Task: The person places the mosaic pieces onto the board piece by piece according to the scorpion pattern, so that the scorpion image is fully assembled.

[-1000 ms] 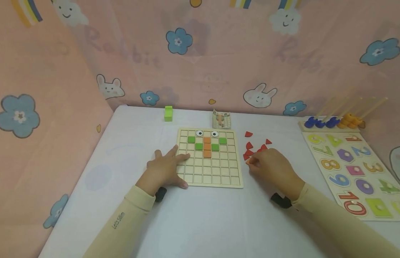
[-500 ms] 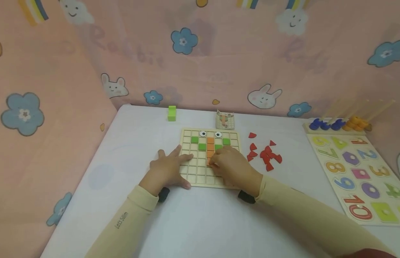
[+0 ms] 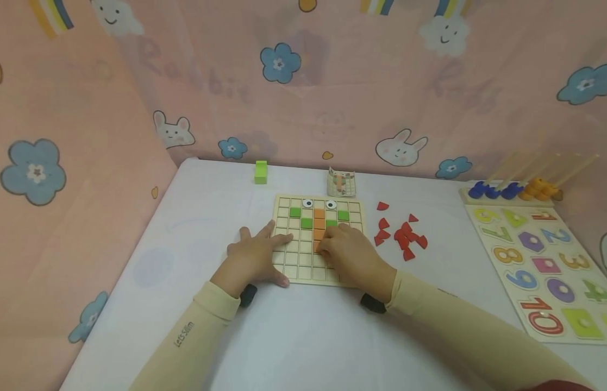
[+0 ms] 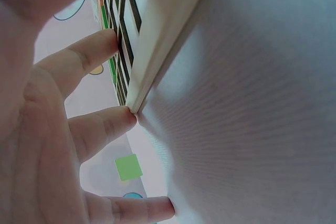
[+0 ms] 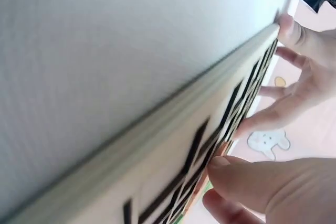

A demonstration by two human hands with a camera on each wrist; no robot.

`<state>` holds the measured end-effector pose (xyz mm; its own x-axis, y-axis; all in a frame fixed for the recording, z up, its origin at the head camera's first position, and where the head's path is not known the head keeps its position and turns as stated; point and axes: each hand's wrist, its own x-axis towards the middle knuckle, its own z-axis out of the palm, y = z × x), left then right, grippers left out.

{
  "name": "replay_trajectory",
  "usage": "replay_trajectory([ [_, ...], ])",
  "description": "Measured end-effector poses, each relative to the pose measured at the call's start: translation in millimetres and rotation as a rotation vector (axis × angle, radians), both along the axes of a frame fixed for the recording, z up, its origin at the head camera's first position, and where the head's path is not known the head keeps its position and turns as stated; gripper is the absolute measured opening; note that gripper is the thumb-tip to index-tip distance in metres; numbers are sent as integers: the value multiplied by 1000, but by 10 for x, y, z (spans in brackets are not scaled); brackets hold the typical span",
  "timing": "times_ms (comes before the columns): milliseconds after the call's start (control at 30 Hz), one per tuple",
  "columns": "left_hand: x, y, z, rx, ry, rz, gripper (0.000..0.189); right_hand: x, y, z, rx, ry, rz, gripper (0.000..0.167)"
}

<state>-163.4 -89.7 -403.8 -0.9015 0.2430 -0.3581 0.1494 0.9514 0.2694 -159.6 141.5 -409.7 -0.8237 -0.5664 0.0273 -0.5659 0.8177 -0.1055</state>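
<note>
A pale wooden grid board (image 3: 305, 272) lies flat on the white table. White eye pieces (image 3: 307, 203) sit in its top row, with green square tiles (image 3: 295, 212) below and a column of orange tiles down the middle. My left hand (image 3: 254, 255) spreads its fingers over the board's left side, fingertips on its edge and face. Over the right half, my right hand (image 3: 354, 252) has curled fingers, thumb and finger pinching an orange square tile (image 3: 316, 247) at the column's lower end. That hand hides several cells behind it. In the right wrist view its thumb (image 5: 236, 179) is down at the board.
Several red pieces (image 3: 406, 233) lie scattered right of the board. Behind it stands a small creased picture card (image 3: 341, 183); a light green block (image 3: 261, 172) is at the back left. A number puzzle board (image 3: 523, 255) with bead pegs (image 3: 512, 190) fills the right side.
My right hand has moved left from the red pieces onto the board, bringing an orange tile to the bottom of the orange column. My left hand keeps its place on the board.
</note>
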Motion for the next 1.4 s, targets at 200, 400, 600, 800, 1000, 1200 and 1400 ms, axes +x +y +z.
replay_trajectory([
  [200,8,4,9,5,-2,1,105,-12,-5,-8,-24,-42,-44,15],
  [400,16,7,29,8,-6,1,105,-32,-12,-2,-42,-79,-64,14],
  [600,22,3,31,10,0,6,105,-65,121,6,-102,-131,-91,13],
  [800,21,11,27,16,8,7,106,-300,595,131,-136,-159,-288,24],
  [1000,20,13,26,2,10,8,106,-605,1203,180,-131,-196,-493,36],
  [1200,12,19,24,-5,8,5,107,-735,1421,124,-130,-324,-598,43],
  [1400,10,24,14,-3,7,3,107,-792,1402,64,-149,-303,-534,39],
])
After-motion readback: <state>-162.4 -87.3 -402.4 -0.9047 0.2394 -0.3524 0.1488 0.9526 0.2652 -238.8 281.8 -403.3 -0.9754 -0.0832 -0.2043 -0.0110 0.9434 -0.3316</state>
